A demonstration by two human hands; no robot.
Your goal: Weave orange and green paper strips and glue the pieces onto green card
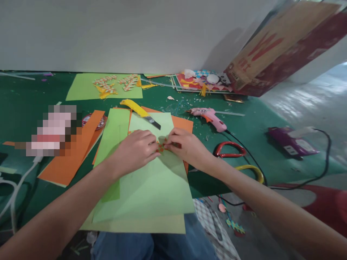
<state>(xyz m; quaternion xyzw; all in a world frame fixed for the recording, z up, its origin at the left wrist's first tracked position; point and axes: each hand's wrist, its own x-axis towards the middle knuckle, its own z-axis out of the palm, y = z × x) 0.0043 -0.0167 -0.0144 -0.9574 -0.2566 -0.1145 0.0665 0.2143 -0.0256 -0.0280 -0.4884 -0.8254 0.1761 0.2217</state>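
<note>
Over a pale green paper sheet (151, 191), my left hand (139, 150) and my right hand (183, 144) meet at a small orange-and-green woven paper piece (161, 146). The fingers of both hands are pinched on its two sides and cover much of it. Just beyond my hands lies a yellow utility knife (139, 112), its dark blade pointing toward them. A brighter green strip of paper (114, 144) rests under my left wrist. Orange paper (185, 126) shows from beneath the stack.
A pink glue gun (210, 117) lies right of the stack, its cord running to a purple power box (294, 141). Scissors with red and yellow handles (231, 148) sit by my right forearm. Finished woven pieces (130, 83) lie at the back. A paper bag (279, 43) stands back right.
</note>
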